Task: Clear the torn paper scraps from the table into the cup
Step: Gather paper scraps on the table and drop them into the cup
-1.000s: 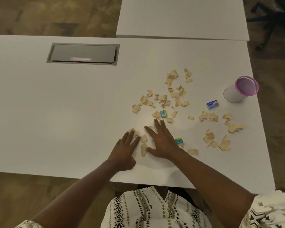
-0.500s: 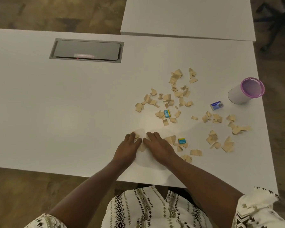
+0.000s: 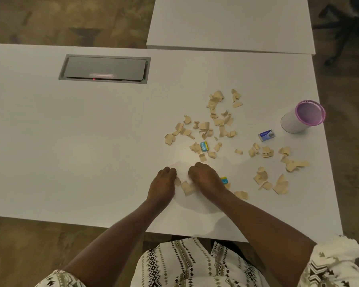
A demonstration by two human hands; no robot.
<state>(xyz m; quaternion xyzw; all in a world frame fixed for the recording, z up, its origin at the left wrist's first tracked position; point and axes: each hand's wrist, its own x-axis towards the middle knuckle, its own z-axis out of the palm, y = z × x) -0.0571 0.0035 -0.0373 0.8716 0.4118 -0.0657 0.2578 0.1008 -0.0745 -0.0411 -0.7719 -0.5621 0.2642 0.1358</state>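
Observation:
Tan torn paper scraps (image 3: 204,127) lie scattered over the right half of the white table (image 3: 71,152). A white cup with a pink rim (image 3: 303,117) stands upright near the table's right edge. My left hand (image 3: 163,183) and my right hand (image 3: 205,179) sit side by side close to the front edge. Their fingers are curled down onto the table, gathering a few scraps (image 3: 187,188) that show between them. What lies under the fingers is hidden.
Three small printed packets lie among the scraps: a blue-yellow one (image 3: 204,146), another (image 3: 224,180) beside my right hand, and a white-blue one (image 3: 266,135) near the cup. A grey cable hatch (image 3: 104,68) is set into the table. A second table (image 3: 230,23) abuts the far side.
Both hands went from flat with spread fingers to curled, drawing back toward the front edge and pulling scraps together between them.

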